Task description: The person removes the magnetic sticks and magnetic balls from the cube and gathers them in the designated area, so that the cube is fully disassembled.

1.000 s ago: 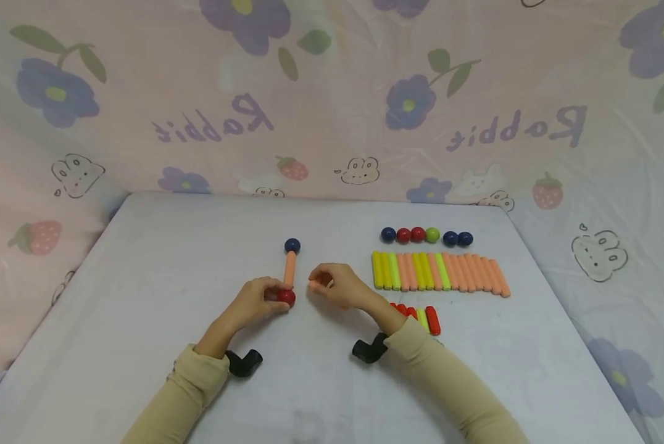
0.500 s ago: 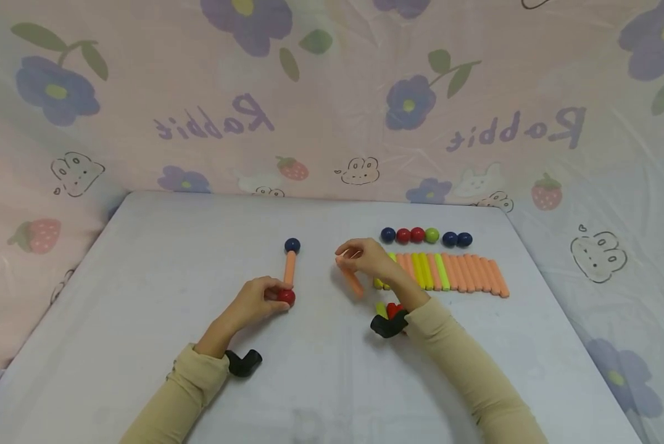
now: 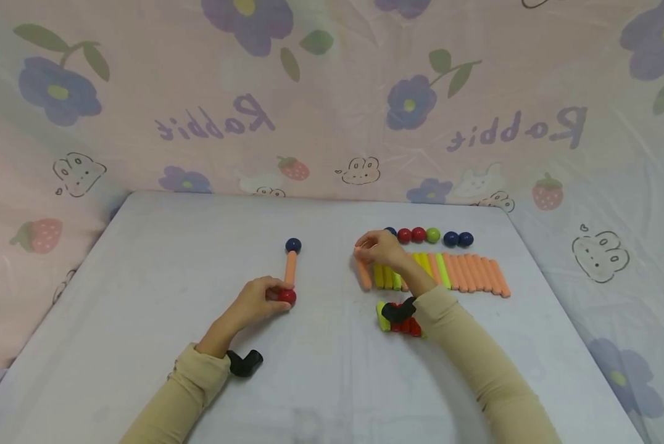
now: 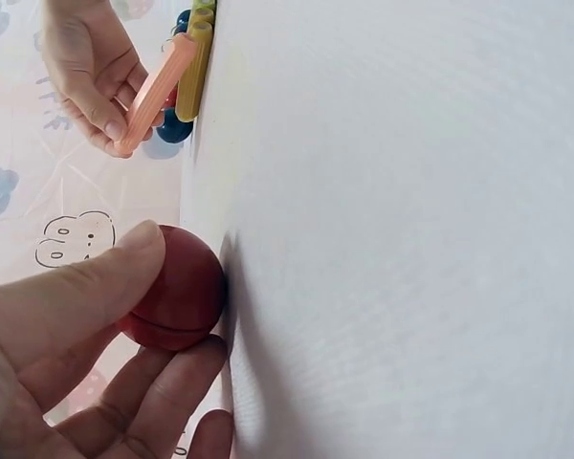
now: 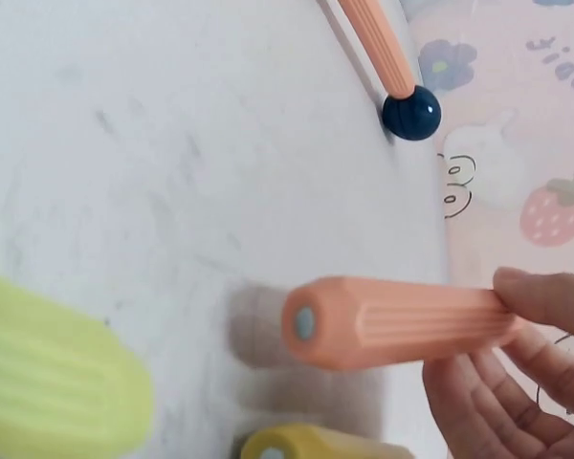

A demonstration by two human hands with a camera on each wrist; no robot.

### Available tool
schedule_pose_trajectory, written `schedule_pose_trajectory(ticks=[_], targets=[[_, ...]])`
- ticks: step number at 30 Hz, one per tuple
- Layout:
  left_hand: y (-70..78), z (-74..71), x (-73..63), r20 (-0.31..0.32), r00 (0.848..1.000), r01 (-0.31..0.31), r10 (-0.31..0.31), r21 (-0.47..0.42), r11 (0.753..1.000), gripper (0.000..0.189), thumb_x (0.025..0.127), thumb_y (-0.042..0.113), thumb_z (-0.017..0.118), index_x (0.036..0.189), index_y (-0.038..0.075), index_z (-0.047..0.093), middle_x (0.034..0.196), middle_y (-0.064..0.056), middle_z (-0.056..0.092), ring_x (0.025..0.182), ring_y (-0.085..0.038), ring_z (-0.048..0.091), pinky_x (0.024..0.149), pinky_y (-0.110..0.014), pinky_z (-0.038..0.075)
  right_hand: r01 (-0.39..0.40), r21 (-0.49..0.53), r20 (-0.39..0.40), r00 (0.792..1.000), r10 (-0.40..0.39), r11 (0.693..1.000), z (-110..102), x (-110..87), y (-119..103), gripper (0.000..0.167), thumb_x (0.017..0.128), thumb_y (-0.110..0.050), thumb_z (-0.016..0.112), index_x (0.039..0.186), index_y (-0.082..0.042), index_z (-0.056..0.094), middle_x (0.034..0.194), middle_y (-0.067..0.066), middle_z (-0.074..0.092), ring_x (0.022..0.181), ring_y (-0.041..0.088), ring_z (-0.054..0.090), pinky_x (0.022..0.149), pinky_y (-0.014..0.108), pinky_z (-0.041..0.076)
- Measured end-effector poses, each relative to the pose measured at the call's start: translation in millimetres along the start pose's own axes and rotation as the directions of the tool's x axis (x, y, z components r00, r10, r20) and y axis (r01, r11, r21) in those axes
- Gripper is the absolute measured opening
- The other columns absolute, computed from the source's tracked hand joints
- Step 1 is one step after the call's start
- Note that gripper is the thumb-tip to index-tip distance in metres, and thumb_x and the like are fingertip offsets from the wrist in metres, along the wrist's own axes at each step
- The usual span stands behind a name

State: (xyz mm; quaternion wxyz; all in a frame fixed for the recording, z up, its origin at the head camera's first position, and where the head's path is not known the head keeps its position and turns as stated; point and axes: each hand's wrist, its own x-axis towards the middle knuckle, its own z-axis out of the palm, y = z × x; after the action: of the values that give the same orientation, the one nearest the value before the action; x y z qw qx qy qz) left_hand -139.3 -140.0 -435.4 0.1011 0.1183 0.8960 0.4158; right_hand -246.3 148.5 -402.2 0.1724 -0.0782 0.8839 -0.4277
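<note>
My left hand [image 3: 262, 301] grips a red ball [image 3: 287, 297] between thumb and fingers, low over the white table, as the left wrist view shows closely. From that ball a peach rod [image 3: 290, 269] runs up to a dark blue ball [image 3: 293, 245]. Further right, my right hand [image 3: 383, 250] pinches another peach rod [image 3: 363, 274] by its far end. This rod slants beside the left end of the rod row, and a pale disc shows in its near end [image 5: 305, 323] in the right wrist view.
A row of yellow, green and peach rods [image 3: 476, 274] lies at the right, partly behind my right forearm. Behind it stand several red, blue and green balls [image 3: 418, 234]. Shorter red and yellow-green rods [image 3: 384, 316] lie under my right wrist. A printed curtain [image 3: 321, 98] rises behind the table.
My right hand has moved right and away from the left hand, carrying the peach rod to the left end of the rod row. The left hand stays on the red ball.
</note>
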Motion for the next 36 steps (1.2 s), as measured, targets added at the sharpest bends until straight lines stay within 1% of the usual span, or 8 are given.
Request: schedule_pose_trajectory(ticks=[7,12,14,18,21,24,29,36], targets=[[-0.1,1.8,-1.6,0.000,0.999,0.034,-0.034,-0.007,0.999,0.035,0.082,0.007,0.074,0.116,0.003,0.067,0.110,-0.018,0.068,0.093,-0.022,0.065,0.082,-0.035,0.055,-0.057,-0.006,-0.006,0.998,0.057,0.998,-4.6,2.9,5.2,0.027,0.090,-0.015,0.067,0.110,0.002,0.064,0.098,0.014,0.065,0.073,0.012,0.066,0.077,0.027,0.059],[-0.1,1.6,-2.6,0.001,1.000,0.019,-0.019,-0.015,1.000,0.035,0.082,0.008,0.074,0.116,0.002,0.067,0.110,-0.018,0.068,0.094,-0.023,0.066,0.083,-0.036,0.056,-0.047,-0.071,-0.035,0.998,0.045,0.996,-7.6,3.5,7.0,0.025,0.090,-0.014,0.067,0.109,0.002,0.065,0.097,0.016,0.066,0.075,0.016,0.067,0.076,0.028,0.059],[-0.6,1.4,-2.5,0.000,1.000,0.014,-0.014,-0.017,1.000,0.035,0.082,0.008,0.074,0.116,0.002,0.067,0.110,-0.018,0.068,0.094,-0.023,0.066,0.083,-0.036,0.056,-0.041,-0.109,-0.044,0.998,0.036,0.993,-9.0,4.3,6.9,0.024,0.090,-0.015,0.067,0.107,0.001,0.065,0.096,0.016,0.066,0.075,0.017,0.067,0.074,0.027,0.058],[-1.6,1.3,-2.4,-0.002,1.000,0.016,-0.016,-0.021,1.000,0.035,0.082,0.007,0.074,0.116,0.002,0.067,0.109,-0.018,0.068,0.093,-0.023,0.066,0.082,-0.035,0.055,-0.038,-0.190,-0.057,0.998,0.027,0.981,-12.0,4.9,5.9,0.022,0.089,-0.017,0.068,0.103,-0.001,0.066,0.095,0.014,0.065,0.078,0.019,0.062,0.068,0.021,0.051],[-1.5,1.1,-2.6,-0.005,1.000,0.022,-0.022,-0.031,0.999,0.035,0.082,0.007,0.074,0.116,0.002,0.067,0.109,-0.018,0.068,0.093,-0.023,0.066,0.082,-0.035,0.055,-0.043,-0.236,-0.058,0.998,0.030,0.971,-13.4,5.1,5.0,0.021,0.088,-0.018,0.069,0.100,-0.001,0.066,0.095,0.013,0.064,0.081,0.021,0.056,0.067,0.020,0.045],[-1.9,1.0,-2.3,-0.005,1.000,0.021,-0.021,-0.036,0.999,0.035,0.082,0.006,0.074,0.115,0.002,0.067,0.109,-0.018,0.068,0.093,-0.022,0.066,0.081,-0.035,0.055,-0.048,-0.261,-0.053,0.998,0.035,0.964,-14.5,6.4,4.6,0.019,0.088,-0.017,0.068,0.098,-0.001,0.066,0.094,0.013,0.062,0.082,0.021,0.052,0.068,0.021,0.042],[-1.6,0.7,-1.5,-0.007,1.000,0.012,-0.012,-0.039,0.999,0.034,0.082,0.006,0.074,0.115,0.001,0.067,0.108,-0.018,0.068,0.093,-0.022,0.066,0.081,-0.034,0.055,-0.047,-0.276,-0.052,0.998,0.034,0.960,-16.5,10.0,6.2,0.020,0.088,-0.018,0.069,0.097,0.000,0.068,0.094,0.013,0.063,0.081,0.020,0.051,0.067,0.021,0.041],[0.2,2.0,-2.3,-0.019,1.000,-0.004,0.004,-0.007,1.000,0.034,0.082,0.006,0.074,0.115,0.001,0.067,0.107,-0.018,0.067,0.092,-0.023,0.064,0.082,-0.036,0.055,-0.077,-0.266,-0.037,0.997,0.069,0.961,-14.4,15.9,13.2,0.022,0.089,-0.020,0.069,0.100,-0.001,0.070,0.101,0.015,0.066,0.083,0.021,0.053,0.069,0.022,0.043]])
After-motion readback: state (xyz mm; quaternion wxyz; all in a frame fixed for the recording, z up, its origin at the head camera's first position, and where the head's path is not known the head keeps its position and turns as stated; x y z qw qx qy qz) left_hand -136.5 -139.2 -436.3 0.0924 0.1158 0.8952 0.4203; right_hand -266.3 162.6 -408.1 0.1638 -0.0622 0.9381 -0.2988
